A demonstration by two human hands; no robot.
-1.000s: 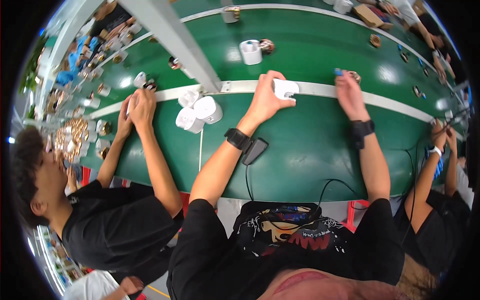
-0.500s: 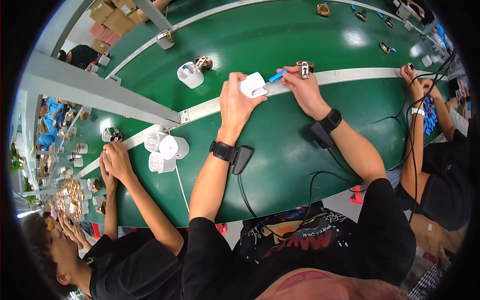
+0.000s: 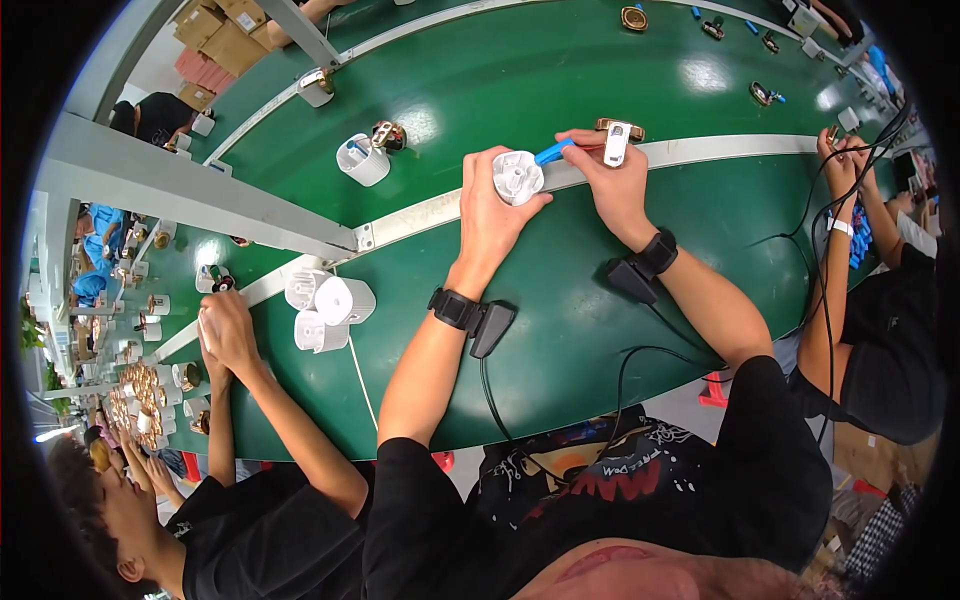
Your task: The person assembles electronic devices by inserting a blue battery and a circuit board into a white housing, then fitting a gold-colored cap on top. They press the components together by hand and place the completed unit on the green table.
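Observation:
My left hand (image 3: 492, 212) is closed around a white plastic housing (image 3: 518, 180), a rounded cup whose open end with inner ribs faces me. In my right hand (image 3: 618, 192) is a blue cylindrical battery (image 3: 553, 152), pinched between thumb and fingers, its tip beside the housing's rim. A reddish wire runs from it toward a gold-rimmed part with a white front (image 3: 617, 145), which rests at the right hand's fingers. Both hands are above the pale metal rail (image 3: 690, 152). Three white housings (image 3: 345, 300) stand together on the green table at the left.
Beyond the rail, a white housing (image 3: 362, 162) stands beside a gold part (image 3: 388, 136) on the green belt. A grey post (image 3: 215, 190) slants in from the left. Co-workers' hands (image 3: 228, 325) work at left, others (image 3: 840, 165) at right. Black cables (image 3: 625, 370) trail near my wrists.
My left hand has turned the white housing so its open end faces me. The gold-rimmed part beside my right hand has tilted. Things on the far belt have shifted slightly left.

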